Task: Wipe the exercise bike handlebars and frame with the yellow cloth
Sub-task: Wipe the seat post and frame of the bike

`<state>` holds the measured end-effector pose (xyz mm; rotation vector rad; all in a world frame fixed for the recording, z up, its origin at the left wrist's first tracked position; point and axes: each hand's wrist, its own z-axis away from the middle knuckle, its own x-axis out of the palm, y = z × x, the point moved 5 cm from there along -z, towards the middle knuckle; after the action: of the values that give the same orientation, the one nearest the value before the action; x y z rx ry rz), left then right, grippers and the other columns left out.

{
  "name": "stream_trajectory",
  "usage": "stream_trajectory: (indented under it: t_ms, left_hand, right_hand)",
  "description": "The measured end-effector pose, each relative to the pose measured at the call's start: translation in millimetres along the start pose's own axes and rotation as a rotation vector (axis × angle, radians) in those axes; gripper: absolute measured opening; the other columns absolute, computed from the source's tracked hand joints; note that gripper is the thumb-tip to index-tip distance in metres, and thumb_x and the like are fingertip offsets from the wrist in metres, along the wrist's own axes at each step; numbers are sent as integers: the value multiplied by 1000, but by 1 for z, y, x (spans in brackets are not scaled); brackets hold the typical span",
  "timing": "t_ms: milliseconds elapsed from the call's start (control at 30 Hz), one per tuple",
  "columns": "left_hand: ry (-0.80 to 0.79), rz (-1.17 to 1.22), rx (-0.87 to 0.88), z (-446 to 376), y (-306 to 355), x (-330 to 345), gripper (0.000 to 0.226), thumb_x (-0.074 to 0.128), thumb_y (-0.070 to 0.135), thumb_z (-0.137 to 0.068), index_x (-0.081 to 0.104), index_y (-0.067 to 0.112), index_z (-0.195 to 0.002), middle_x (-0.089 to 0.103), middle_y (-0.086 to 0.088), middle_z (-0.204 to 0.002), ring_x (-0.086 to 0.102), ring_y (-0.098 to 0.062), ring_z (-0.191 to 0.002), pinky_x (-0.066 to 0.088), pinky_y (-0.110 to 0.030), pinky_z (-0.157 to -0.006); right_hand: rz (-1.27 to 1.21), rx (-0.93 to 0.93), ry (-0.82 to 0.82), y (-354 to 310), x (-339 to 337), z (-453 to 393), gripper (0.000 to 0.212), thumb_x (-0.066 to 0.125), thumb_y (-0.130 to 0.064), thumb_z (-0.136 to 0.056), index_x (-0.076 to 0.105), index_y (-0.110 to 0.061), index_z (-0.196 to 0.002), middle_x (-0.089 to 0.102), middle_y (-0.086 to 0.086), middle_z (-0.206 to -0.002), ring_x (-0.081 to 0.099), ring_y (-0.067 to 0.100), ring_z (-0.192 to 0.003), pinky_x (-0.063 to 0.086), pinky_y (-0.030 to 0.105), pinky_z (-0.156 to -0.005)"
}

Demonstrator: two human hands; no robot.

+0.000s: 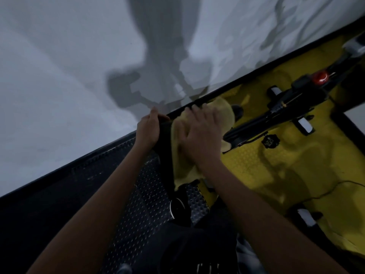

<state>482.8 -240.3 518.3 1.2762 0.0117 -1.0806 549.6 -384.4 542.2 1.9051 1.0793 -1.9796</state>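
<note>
The soft yellow cloth [183,147] is pressed flat against the black exercise bike handlebar [165,139] by the open-fingered right hand [199,135], while the left hand [148,129] is curled round the bar's end, so the loosely draped cloth could be dragged off.

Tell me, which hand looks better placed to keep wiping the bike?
The right hand, probably. It lies flat on the yellow cloth, pressing it onto the black bar. The left hand only grips the bar's end beside the cloth, seemingly steadying.

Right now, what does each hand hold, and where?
Left hand grips the black bar's upper end. Right hand presses flat on the yellow cloth.
</note>
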Motion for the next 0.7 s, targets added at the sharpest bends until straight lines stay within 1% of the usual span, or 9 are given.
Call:
stream_trajectory:
  t_ms: [100,167,267,367,433,500,567,633,700]
  left_hand:
    - [6,8,46,2,-2,1,56,20,40,-108,71,20,-97,65,4,-82,59,-8,-74,38,-21,-64]
    - [8,-18,68,0,-1,2,54,21,36,-108,71,18,-99,64,1,-85,58,-8,-74,38,-21,-64]
    - [-6,-53,80,-5,-1,5,52,24,33,-107,72,18,-97,64,0,-85,56,-8,-71,38,-19,-61]
    - [10,-74,83,-10,-3,4,53,27,30,-107,77,18,-97,67,3,-92,56,-10,-77,34,-5,-60]
    - [9,-109,102,-12,-3,5,51,28,25,-106,76,22,-90,66,5,-94,55,-9,-77,31,-1,-59]
    - [6,-129,115,-12,-3,6,48,29,23,-104,73,25,-85,65,7,-93,52,-1,-71,31,0,-60]
    - [8,-84,98,-12,-6,5,48,31,23,-103,75,17,-88,67,5,-95,55,-2,-73,37,-8,-66]
    - [27,-55,85,-12,-7,3,49,31,27,-104,75,6,-97,69,-4,-97,60,-16,-80,43,-26,-74]
    - [10,-57,90,-10,-5,4,49,29,26,-105,70,-1,-100,69,-11,-98,61,-25,-86,45,-34,-80]
  right_hand:
    - [-118,-113,-34,-22,8,34,59,29,-45,-105,34,-14,-155,32,5,-161,16,20,-153,10,45,-124]
    - [-164,-159,-43,-8,7,34,54,33,-38,-107,33,-15,-156,29,5,-163,13,17,-154,6,42,-126]
    - [-61,-129,29,40,-7,3,49,35,-31,-107,42,-12,-151,37,7,-159,22,21,-151,1,35,-125]
    - [-25,3,126,69,-21,-31,47,35,-26,-103,54,-5,-141,49,11,-150,34,27,-145,7,33,-122]
    - [-3,127,187,65,-21,-35,47,36,-26,-100,59,-4,-136,53,12,-146,37,30,-143,9,37,-122]
    - [24,161,230,46,-15,-22,46,40,-27,-101,61,-5,-135,54,11,-145,37,32,-143,10,41,-123]
    - [-12,94,224,19,-4,-1,46,42,-30,-101,59,-6,-137,52,10,-147,36,31,-143,10,41,-123]
    - [-67,7,184,1,6,18,47,42,-32,-102,54,-9,-142,49,8,-150,34,27,-144,8,37,-123]
    - [-81,-77,108,2,8,24,49,37,-33,-105,49,-12,-147,44,6,-154,31,24,-147,6,35,-124]
